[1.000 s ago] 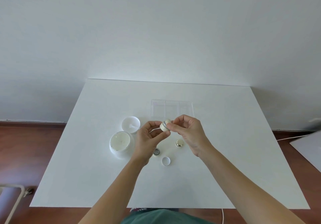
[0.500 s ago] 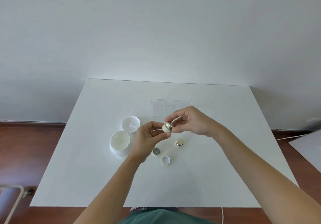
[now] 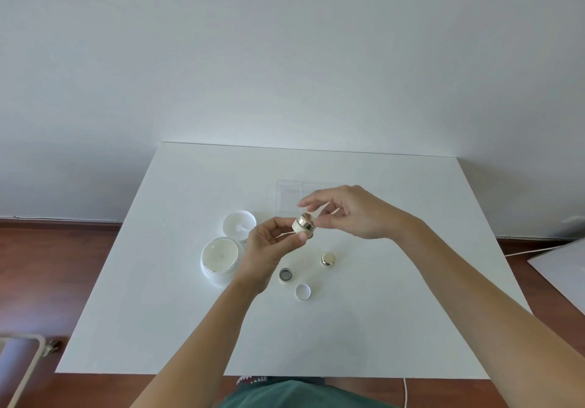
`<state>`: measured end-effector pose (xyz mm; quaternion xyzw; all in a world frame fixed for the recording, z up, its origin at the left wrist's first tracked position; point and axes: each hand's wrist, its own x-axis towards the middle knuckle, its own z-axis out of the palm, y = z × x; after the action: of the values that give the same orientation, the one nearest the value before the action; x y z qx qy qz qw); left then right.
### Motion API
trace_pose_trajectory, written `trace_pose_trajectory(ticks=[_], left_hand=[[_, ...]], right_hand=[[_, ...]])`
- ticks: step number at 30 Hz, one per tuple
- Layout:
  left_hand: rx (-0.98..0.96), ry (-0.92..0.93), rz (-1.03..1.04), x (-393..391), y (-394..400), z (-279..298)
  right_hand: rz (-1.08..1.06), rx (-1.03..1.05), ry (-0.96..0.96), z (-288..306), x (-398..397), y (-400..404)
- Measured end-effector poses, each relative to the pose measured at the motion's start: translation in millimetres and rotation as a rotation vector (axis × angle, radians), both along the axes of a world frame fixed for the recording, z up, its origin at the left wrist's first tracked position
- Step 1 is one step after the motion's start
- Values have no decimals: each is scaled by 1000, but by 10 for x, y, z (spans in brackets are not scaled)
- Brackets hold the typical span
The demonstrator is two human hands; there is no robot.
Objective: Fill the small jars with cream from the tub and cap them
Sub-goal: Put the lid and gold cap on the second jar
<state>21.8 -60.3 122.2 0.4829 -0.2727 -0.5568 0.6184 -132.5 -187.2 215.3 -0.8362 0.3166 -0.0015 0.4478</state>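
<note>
White wall fills the upper view, and below it a white worktop [image 3: 395,312] carries everything. Largest of the things is the open cream tub [image 3: 220,257] at the left, with its upturned lid [image 3: 239,224] just behind it and a clear divided tray [image 3: 289,197] farther back. Above the middle of the worktop the left hand [image 3: 269,249] pinches a small jar [image 3: 304,225] between thumb and curled fingers, tilted so that its gold-rimmed cap faces up and right, toward the right hand [image 3: 357,213]. That hand hangs just beside the cap, fingers loosely curled and spread; it seems to hold nothing, though whether a fingertip touches the rim is hard to tell. So the jar's axis points at the right hand, the one placed to finish any twisting. Below lie another capped small jar [image 3: 327,259], a dark open jar [image 3: 286,274] and a loose white cap [image 3: 303,291].
</note>
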Motion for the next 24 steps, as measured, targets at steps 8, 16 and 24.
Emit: trace_pose_trajectory(ticks=[8,16,24], left_hand=[[-27,-5,-6,-8,-43,39],[-22,-39,-1,-38,-56,29],[-37,-47,-18,2,-81,47]], right_hand=[[24,-81,19,38,67,-8],[-59,-261,148,-14,152,24],[43,-66,55,7,71,-5]])
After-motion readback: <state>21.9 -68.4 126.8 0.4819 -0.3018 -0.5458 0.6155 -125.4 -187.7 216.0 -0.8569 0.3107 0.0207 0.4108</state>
